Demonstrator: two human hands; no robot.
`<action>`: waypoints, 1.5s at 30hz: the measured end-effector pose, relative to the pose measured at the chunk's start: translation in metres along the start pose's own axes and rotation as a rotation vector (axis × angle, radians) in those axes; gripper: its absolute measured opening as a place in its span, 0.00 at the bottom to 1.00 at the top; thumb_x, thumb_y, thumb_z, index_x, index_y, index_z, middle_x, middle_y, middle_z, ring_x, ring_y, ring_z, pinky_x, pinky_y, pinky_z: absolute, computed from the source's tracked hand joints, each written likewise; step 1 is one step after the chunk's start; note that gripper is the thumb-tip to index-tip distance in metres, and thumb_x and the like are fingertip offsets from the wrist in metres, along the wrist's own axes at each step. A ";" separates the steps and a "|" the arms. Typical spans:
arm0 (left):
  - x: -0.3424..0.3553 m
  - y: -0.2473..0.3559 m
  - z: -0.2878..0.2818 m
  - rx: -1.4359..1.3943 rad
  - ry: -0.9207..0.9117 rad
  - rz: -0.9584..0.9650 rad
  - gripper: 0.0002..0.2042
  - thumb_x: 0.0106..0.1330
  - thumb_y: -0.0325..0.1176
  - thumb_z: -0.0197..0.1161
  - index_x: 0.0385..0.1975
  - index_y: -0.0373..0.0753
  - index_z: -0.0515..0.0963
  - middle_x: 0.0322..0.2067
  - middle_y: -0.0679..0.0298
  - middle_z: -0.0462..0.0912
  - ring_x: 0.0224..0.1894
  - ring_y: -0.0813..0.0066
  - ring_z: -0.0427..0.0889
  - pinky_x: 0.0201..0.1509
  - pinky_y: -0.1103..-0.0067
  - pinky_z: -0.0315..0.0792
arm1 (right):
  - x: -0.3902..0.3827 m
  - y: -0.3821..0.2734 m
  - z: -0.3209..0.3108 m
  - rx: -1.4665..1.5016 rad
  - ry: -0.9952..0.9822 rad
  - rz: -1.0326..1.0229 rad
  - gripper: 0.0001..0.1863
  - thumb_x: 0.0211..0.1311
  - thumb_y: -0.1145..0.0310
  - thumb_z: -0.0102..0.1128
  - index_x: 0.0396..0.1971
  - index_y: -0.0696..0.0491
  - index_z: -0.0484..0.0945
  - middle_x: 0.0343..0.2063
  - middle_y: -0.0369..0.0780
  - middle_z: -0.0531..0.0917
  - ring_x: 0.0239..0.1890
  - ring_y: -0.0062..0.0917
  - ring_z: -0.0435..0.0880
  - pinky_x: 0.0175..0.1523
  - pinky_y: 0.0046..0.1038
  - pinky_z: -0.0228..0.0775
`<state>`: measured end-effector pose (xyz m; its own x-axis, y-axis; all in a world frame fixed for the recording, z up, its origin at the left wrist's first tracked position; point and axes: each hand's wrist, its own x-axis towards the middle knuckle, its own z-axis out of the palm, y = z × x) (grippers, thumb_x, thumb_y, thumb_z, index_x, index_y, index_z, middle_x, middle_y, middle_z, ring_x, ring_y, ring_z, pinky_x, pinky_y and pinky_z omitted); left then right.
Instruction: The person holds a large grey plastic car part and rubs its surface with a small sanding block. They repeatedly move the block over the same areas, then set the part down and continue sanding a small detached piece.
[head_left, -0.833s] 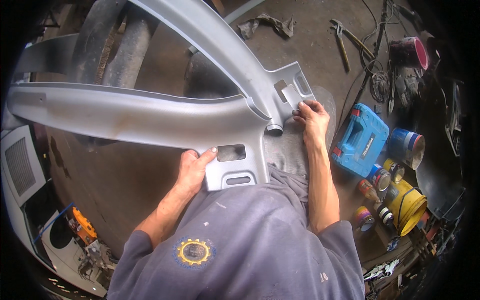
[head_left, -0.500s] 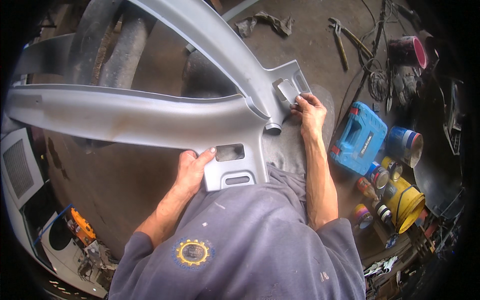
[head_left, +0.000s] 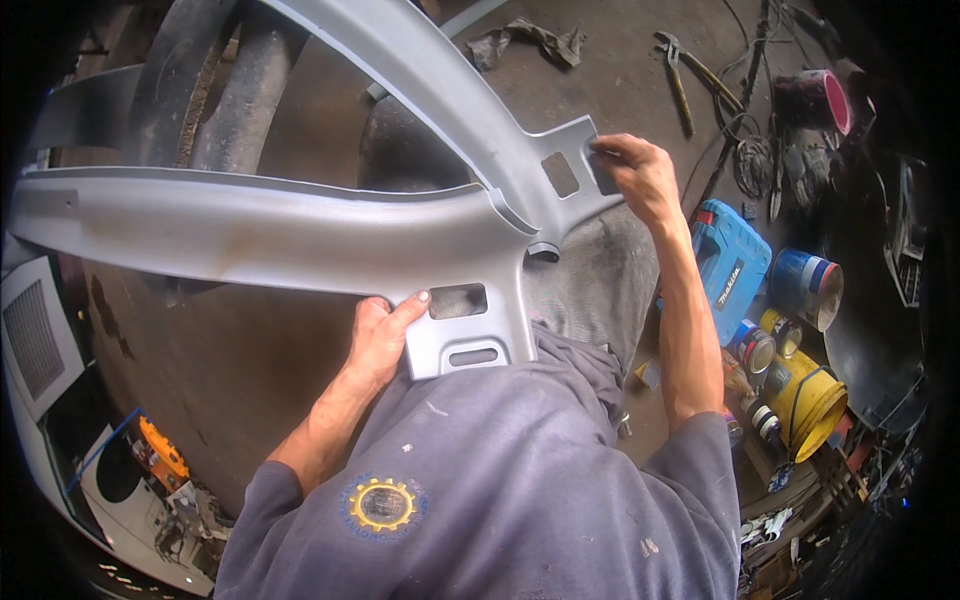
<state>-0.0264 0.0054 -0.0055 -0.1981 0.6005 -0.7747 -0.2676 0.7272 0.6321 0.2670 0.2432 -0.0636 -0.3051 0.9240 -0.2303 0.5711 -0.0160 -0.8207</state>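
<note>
The grey trim panel [head_left: 300, 230] runs off the top edge; the left hand [head_left: 380, 340] hides its lower corner.

Concrete floor [head_left: 640, 70], pliers [head_left: 678, 82], rag [head_left: 528, 40], paint cans [head_left: 810, 290]

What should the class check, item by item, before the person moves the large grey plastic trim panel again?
1. Left hand grips the lower tab of the large grey moulded plastic trim panel: ok.
2. Right hand holds the panel's upper tab: ok.
3. Panel rests on the lap, between both hands: ok.
4. Panel's long arms have room beyond the picture's edge: cannot tell.
5. Floor to the right is free: not ok; blue plastic tool case, yellow bucket and paint tins crowd it.
</note>
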 end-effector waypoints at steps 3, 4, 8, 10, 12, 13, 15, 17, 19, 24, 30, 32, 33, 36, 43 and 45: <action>-0.002 0.004 0.003 0.016 0.014 0.011 0.16 0.64 0.34 0.69 0.44 0.28 0.79 0.38 0.59 0.84 0.39 0.77 0.82 0.45 0.78 0.75 | 0.024 -0.007 0.012 -0.077 -0.178 -0.010 0.13 0.56 0.75 0.66 0.42 0.55 0.87 0.35 0.41 0.88 0.36 0.26 0.87 0.46 0.28 0.78; -0.003 0.006 0.005 0.016 0.024 0.029 0.14 0.64 0.34 0.69 0.40 0.28 0.80 0.35 0.60 0.84 0.36 0.77 0.81 0.42 0.79 0.75 | 0.031 -0.001 0.017 -0.101 -0.218 -0.048 0.13 0.56 0.74 0.67 0.42 0.54 0.87 0.35 0.41 0.89 0.36 0.26 0.87 0.46 0.28 0.78; -0.005 0.008 0.009 -0.003 0.035 0.049 0.12 0.63 0.35 0.69 0.34 0.30 0.81 0.29 0.61 0.84 0.30 0.77 0.81 0.36 0.79 0.75 | 0.047 0.001 0.033 -0.200 -0.378 -0.089 0.13 0.54 0.74 0.67 0.41 0.54 0.87 0.36 0.43 0.89 0.39 0.29 0.88 0.48 0.30 0.78; -0.004 0.006 0.006 -0.005 0.026 0.031 0.12 0.63 0.35 0.69 0.35 0.30 0.81 0.30 0.60 0.84 0.30 0.76 0.82 0.37 0.79 0.75 | 0.050 0.002 0.038 -0.240 -0.416 -0.099 0.13 0.54 0.75 0.67 0.41 0.53 0.87 0.37 0.43 0.89 0.40 0.30 0.88 0.48 0.31 0.78; -0.003 0.004 0.003 0.011 0.021 0.004 0.13 0.63 0.35 0.70 0.37 0.30 0.80 0.30 0.60 0.84 0.31 0.76 0.82 0.38 0.79 0.76 | 0.052 0.000 0.040 -0.280 -0.410 -0.057 0.14 0.54 0.78 0.63 0.42 0.55 0.87 0.39 0.44 0.89 0.41 0.32 0.88 0.50 0.31 0.77; -0.002 0.005 0.003 0.005 0.017 -0.004 0.13 0.62 0.34 0.70 0.39 0.30 0.80 0.32 0.60 0.84 0.33 0.75 0.82 0.40 0.78 0.76 | 0.052 0.003 0.040 -0.265 -0.407 -0.080 0.14 0.54 0.79 0.62 0.42 0.55 0.87 0.39 0.44 0.89 0.42 0.32 0.88 0.50 0.31 0.77; -0.002 0.005 0.000 0.006 -0.020 -0.009 0.13 0.62 0.34 0.70 0.39 0.30 0.80 0.32 0.60 0.84 0.34 0.75 0.82 0.41 0.78 0.76 | 0.052 0.005 0.040 -0.252 -0.404 -0.118 0.14 0.55 0.80 0.61 0.42 0.57 0.86 0.39 0.44 0.89 0.42 0.32 0.88 0.50 0.30 0.77; -0.001 0.002 -0.002 0.001 -0.058 -0.021 0.13 0.62 0.33 0.70 0.40 0.31 0.80 0.33 0.60 0.84 0.36 0.75 0.82 0.44 0.77 0.77 | 0.052 0.009 0.043 -0.204 -0.373 -0.087 0.21 0.44 0.83 0.53 0.40 0.56 0.87 0.37 0.45 0.89 0.41 0.33 0.88 0.49 0.31 0.78; 0.000 0.001 -0.005 0.032 -0.053 -0.029 0.13 0.62 0.33 0.69 0.40 0.31 0.80 0.33 0.60 0.84 0.36 0.75 0.82 0.44 0.78 0.77 | 0.051 0.009 0.044 -0.179 -0.365 -0.063 0.25 0.39 0.84 0.49 0.39 0.56 0.87 0.36 0.46 0.89 0.40 0.34 0.88 0.49 0.32 0.78; -0.002 0.006 -0.001 0.032 -0.035 -0.035 0.12 0.62 0.32 0.69 0.40 0.31 0.80 0.34 0.60 0.84 0.36 0.75 0.83 0.44 0.78 0.76 | 0.051 0.004 0.041 -0.193 -0.368 -0.088 0.25 0.40 0.84 0.49 0.40 0.56 0.87 0.36 0.45 0.89 0.41 0.35 0.88 0.50 0.32 0.78; -0.002 0.005 0.000 0.027 -0.024 -0.017 0.13 0.62 0.33 0.68 0.39 0.29 0.80 0.33 0.59 0.85 0.35 0.75 0.83 0.41 0.78 0.77 | 0.053 0.010 0.041 -0.238 -0.354 -0.109 0.14 0.55 0.80 0.61 0.42 0.55 0.86 0.38 0.44 0.89 0.41 0.33 0.88 0.49 0.32 0.77; -0.002 0.003 -0.002 0.007 -0.029 -0.015 0.13 0.62 0.33 0.68 0.39 0.29 0.80 0.34 0.58 0.85 0.34 0.74 0.83 0.41 0.78 0.77 | 0.053 0.006 0.041 -0.242 -0.353 -0.087 0.15 0.54 0.81 0.61 0.42 0.54 0.87 0.39 0.44 0.89 0.42 0.33 0.88 0.49 0.31 0.77; -0.001 0.002 0.000 -0.009 -0.024 -0.008 0.14 0.62 0.33 0.68 0.40 0.28 0.79 0.34 0.57 0.85 0.34 0.74 0.83 0.41 0.78 0.77 | 0.054 0.007 0.040 -0.247 -0.353 -0.088 0.15 0.54 0.81 0.61 0.42 0.54 0.87 0.39 0.44 0.89 0.42 0.33 0.88 0.49 0.31 0.77; -0.002 0.004 0.002 -0.029 -0.015 -0.009 0.10 0.63 0.31 0.67 0.39 0.30 0.81 0.33 0.60 0.85 0.36 0.76 0.83 0.44 0.79 0.76 | 0.053 0.009 0.041 -0.261 -0.351 -0.087 0.15 0.54 0.81 0.61 0.42 0.54 0.87 0.39 0.44 0.89 0.43 0.33 0.88 0.50 0.32 0.77; -0.001 0.003 0.000 -0.007 -0.023 0.014 0.14 0.63 0.31 0.68 0.40 0.26 0.79 0.34 0.56 0.85 0.34 0.74 0.84 0.41 0.79 0.78 | 0.052 0.014 0.045 -0.314 -0.356 -0.106 0.18 0.51 0.82 0.60 0.42 0.54 0.87 0.40 0.43 0.88 0.44 0.34 0.87 0.51 0.32 0.77; -0.002 0.003 0.001 -0.011 -0.020 0.017 0.13 0.63 0.32 0.68 0.40 0.27 0.79 0.34 0.57 0.85 0.34 0.74 0.84 0.40 0.79 0.78 | 0.052 0.013 0.046 -0.354 -0.354 -0.132 0.19 0.48 0.81 0.59 0.42 0.54 0.87 0.41 0.43 0.87 0.45 0.34 0.86 0.52 0.33 0.77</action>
<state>-0.0262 0.0067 -0.0024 -0.1836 0.6192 -0.7635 -0.2750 0.7133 0.6446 0.2231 0.2730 -0.1100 -0.5963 0.7225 -0.3499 0.7146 0.2791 -0.6414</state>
